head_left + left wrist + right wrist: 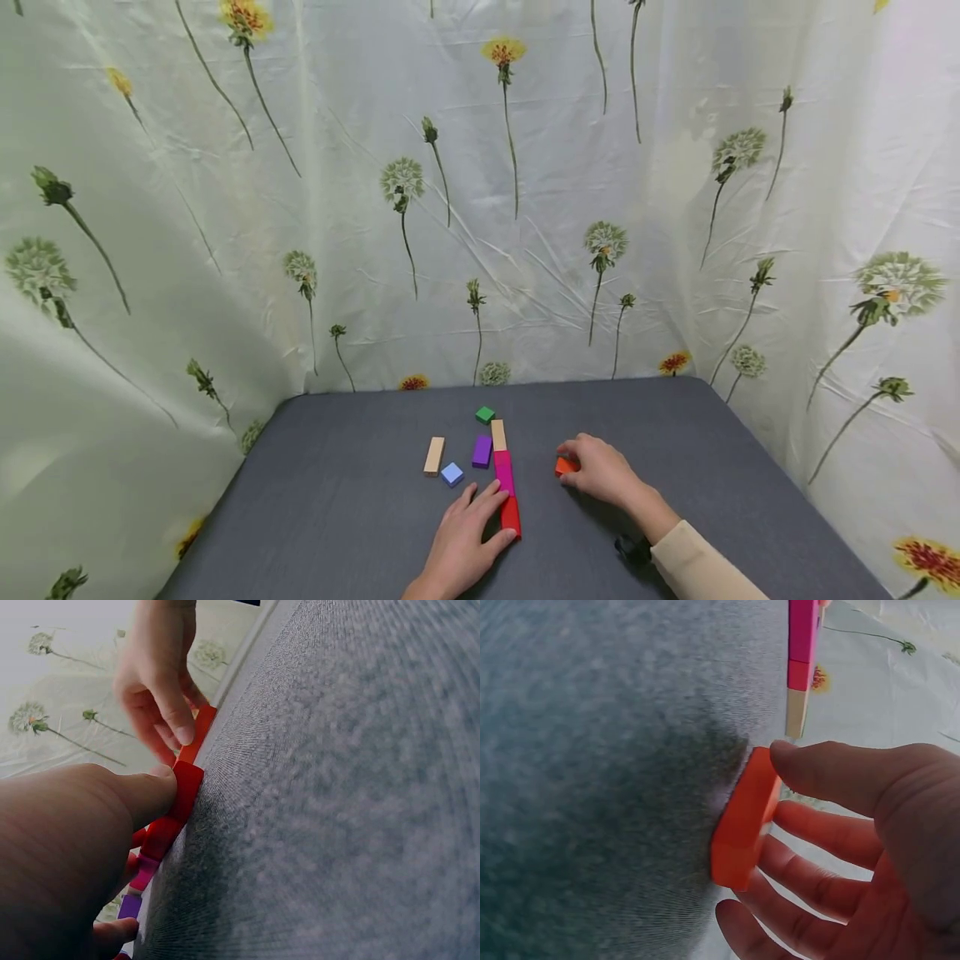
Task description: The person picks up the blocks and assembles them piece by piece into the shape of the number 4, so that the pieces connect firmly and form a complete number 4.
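Note:
A row of wooden blocks runs away from me along the table: a red block [511,517] nearest, magenta [504,473] beyond it, then a tan block [498,435]. My left hand [465,537] rests along the row's left side with fingers spread. Its thumb touches the near part of the red block, and its fingertips lie by the joint with the magenta. To the right of the row, my right hand [603,475] holds an orange block [746,821] between thumb and fingers, close over the table. Part of the orange block is hidden by the fingers in the head view.
Left of the row lie a purple block [482,452], a light blue block [452,475] and another tan block [434,457]. A green block [485,414] sits by the row's far end. Flower-printed curtains [450,250] surround the grey table [337,517].

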### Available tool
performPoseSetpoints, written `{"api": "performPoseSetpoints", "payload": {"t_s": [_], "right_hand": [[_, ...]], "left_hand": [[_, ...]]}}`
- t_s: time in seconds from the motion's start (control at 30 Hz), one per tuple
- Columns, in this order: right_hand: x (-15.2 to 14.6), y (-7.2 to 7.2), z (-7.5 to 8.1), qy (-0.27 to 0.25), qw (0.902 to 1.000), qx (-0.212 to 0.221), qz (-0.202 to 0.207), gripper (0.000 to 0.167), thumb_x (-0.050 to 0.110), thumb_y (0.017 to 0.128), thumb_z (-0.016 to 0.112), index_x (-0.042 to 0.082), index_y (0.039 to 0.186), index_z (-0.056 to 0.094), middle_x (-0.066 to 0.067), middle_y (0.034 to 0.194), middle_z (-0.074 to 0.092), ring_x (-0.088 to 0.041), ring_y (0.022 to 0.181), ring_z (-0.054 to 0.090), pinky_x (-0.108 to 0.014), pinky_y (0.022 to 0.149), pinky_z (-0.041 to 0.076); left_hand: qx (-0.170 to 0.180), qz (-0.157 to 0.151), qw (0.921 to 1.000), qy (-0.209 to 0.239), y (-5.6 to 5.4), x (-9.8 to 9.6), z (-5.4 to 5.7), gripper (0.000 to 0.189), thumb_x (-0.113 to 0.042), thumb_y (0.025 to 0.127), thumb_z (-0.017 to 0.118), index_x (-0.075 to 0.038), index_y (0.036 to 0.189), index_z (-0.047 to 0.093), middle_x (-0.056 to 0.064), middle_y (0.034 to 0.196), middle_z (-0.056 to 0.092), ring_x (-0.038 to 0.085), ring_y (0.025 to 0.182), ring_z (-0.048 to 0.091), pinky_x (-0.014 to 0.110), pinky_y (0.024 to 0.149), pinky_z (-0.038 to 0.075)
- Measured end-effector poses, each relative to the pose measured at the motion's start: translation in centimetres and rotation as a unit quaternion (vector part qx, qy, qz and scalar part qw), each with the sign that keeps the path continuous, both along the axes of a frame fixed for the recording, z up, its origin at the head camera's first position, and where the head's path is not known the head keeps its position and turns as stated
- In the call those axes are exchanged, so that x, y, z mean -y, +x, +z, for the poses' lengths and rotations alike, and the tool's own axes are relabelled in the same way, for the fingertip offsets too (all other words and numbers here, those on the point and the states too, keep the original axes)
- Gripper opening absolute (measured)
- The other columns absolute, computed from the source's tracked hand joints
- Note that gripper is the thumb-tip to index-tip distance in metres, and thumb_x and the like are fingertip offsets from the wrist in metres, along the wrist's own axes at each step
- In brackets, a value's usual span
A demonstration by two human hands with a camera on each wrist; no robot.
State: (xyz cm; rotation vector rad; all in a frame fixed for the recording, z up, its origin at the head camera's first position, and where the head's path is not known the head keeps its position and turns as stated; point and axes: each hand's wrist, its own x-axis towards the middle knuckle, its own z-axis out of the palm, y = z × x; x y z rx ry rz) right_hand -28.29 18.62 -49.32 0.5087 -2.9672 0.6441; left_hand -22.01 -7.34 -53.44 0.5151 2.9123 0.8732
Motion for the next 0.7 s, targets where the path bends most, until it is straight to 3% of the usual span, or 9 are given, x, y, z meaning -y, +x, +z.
{"api": "performPoseSetpoints", "payload": {"t_s": [0.3,0.7], "right_hand": [[-0.24,0.10,-0.64,0.016,0.9997,-0.019,-0.004,0.025,0.015,0.079,0.086,0.010,0.102,0.075,0.001,0.085,0.057,-0.014,0.070,0.049,-0.037,0.065,0.044],[-0.23,-0.05,-0.68,0.013,0.9996,-0.023,0.009,0.022,0.013,0.080,0.085,0.009,0.098,0.074,0.001,0.084,0.055,-0.014,0.070,0.048,-0.036,0.065,0.046]], "left_hand": [[-0.008,0.000,1.0000,0.000,0.24,0.09,-0.06,0.057,-0.049,0.089,0.072,-0.023,0.139,0.062,-0.004,0.152,0.049,0.039,0.142,0.037,0.064,0.108,0.031],[-0.006,0.001,1.0000,0.007,0.08,0.05,-0.14,0.057,-0.049,0.090,0.071,-0.024,0.140,0.061,-0.005,0.152,0.048,0.039,0.142,0.036,0.064,0.108,0.031]]}}
